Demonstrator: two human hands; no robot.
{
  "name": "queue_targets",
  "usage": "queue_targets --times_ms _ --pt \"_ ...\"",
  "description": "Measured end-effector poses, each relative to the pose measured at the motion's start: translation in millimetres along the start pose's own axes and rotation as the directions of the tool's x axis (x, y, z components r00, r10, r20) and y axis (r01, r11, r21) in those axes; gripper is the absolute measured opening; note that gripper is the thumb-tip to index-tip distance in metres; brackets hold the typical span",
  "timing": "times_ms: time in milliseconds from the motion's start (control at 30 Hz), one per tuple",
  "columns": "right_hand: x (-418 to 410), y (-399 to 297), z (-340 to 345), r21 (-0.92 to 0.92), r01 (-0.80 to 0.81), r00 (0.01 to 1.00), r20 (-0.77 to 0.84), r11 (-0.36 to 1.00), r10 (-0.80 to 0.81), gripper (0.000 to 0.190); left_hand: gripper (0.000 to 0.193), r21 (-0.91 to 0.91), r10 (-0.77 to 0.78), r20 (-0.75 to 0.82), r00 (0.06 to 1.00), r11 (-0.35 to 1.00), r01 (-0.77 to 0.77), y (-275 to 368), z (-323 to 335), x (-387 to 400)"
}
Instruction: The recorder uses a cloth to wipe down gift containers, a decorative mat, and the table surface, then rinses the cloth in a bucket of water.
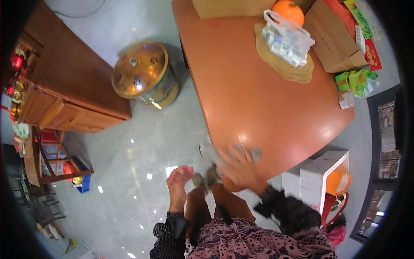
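Observation:
My right hand (241, 168) is over the near left corner of a brown wooden table (239, 103), fingers spread and palm down, blurred. Under and around its fingers lies a thin greyish cloth or sheet (209, 151), partly past the table's left edge; its exact kind is too blurred to tell. Left of the table, over the floor, my left hand (178, 181) is held with its fingers curled in and nothing visible in them. Farther up on the table, a white plastic bag of small packs (288, 43) rests on a flat yellowish translucent sheet (300, 74).
An orange round object (288, 13) and cardboard boxes (336, 39) stand at the table's far end. Green packets (357, 81) and a paper roll (346, 100) line its right edge. White foam boxes (315, 181) stand right. A lidded golden drum (145, 74) and wooden cabinet (74, 81) stand left.

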State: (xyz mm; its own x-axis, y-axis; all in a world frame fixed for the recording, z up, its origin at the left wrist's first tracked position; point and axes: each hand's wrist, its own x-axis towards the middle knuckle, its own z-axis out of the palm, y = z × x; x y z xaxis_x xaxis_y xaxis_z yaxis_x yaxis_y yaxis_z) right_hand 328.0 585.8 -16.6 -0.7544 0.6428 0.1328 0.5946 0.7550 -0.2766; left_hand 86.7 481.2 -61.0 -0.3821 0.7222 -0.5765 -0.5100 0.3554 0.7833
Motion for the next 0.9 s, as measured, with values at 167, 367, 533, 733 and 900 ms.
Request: queue_targets --times_ms 167,367,533,733,900 --pt "-95 -16 -36 0.019 -0.152 0.981 0.126 0.988 0.148 0.044 0.026 0.078 0.075 0.25 0.965 0.992 -0.097 70 90 -46" --pt "-2 29 -43 0.12 -0.051 0.983 0.181 0.991 0.029 0.046 0.024 0.161 0.097 0.337 0.936 0.974 -0.159 90 107 6" --pt "120 89 -21 0.072 -0.106 0.994 0.028 0.992 0.104 0.04 0.024 0.128 0.089 0.424 0.901 0.979 -0.157 119 122 77" --pt "260 168 -5 0.002 -0.202 0.968 -0.151 0.979 0.2 0.037 0.024 0.182 0.003 0.507 0.862 0.977 -0.11 152 116 179" --pt "335 230 10 0.118 -0.44 0.81 -0.376 0.89 0.45 0.039 0.024 0.286 -0.117 0.567 0.815 0.956 -0.062 183 108 256"
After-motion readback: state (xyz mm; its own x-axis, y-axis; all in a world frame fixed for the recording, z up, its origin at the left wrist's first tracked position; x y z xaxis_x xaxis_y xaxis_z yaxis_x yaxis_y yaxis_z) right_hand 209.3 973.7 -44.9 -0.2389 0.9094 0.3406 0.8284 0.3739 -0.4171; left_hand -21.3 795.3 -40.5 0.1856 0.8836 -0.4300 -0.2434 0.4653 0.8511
